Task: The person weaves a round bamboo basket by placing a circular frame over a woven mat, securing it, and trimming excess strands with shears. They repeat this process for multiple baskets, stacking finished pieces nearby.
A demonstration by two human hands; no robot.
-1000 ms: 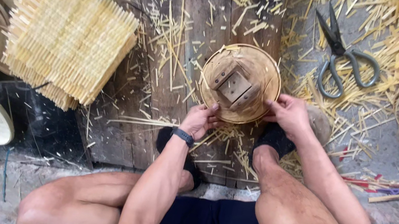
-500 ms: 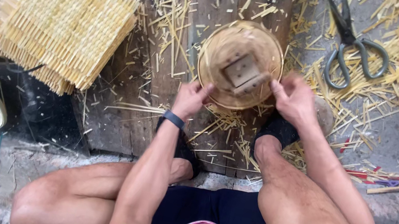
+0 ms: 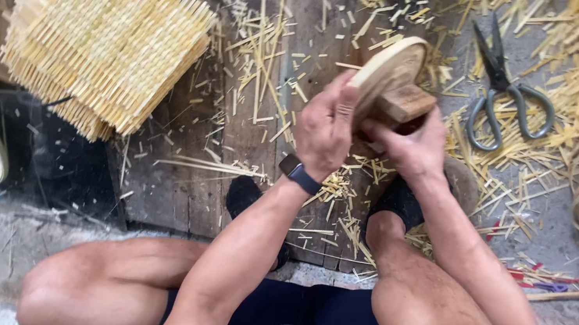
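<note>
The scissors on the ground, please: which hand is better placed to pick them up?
Probably the right hand: the scissors lie on its side, nearer to it. The left hand sits farther off, gripping the round mould.

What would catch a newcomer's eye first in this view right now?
Most striking is the round woven bamboo tray with a wooden block on it, held tilted on edge at centre top by the left hand and right hand. At upper left lies a stack of square woven bamboo mats, and at upper right scissors rest among scattered bamboo slivers on the wooden board.
</note>
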